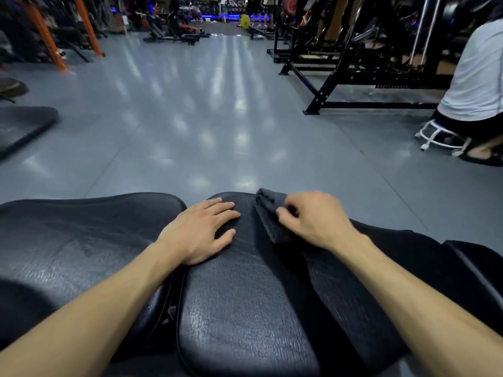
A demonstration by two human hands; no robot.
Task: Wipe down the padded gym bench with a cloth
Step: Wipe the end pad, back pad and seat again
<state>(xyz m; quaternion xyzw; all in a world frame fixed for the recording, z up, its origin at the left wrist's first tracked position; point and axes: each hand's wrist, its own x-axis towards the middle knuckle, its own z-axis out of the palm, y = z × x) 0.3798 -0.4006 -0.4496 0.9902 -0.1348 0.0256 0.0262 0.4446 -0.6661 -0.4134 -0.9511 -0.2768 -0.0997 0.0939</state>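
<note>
R hand (pixel 313 219) grips cloth (pixel 269 213) at bench (pixel 245 295) far edge.

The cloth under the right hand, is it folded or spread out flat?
Folded. The cloth is a thick, narrow bundle with a rolled far end, held by the right hand on the bench.

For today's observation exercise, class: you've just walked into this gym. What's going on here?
A person is wiping a black padded bench with a folded dark grey cloth. The right hand holds the cloth in a curled grip near the pad's far edge, while the left hand rests flat on the pad, fingers spread. Another person in a white shirt sits on a white stool at the right.
</note>
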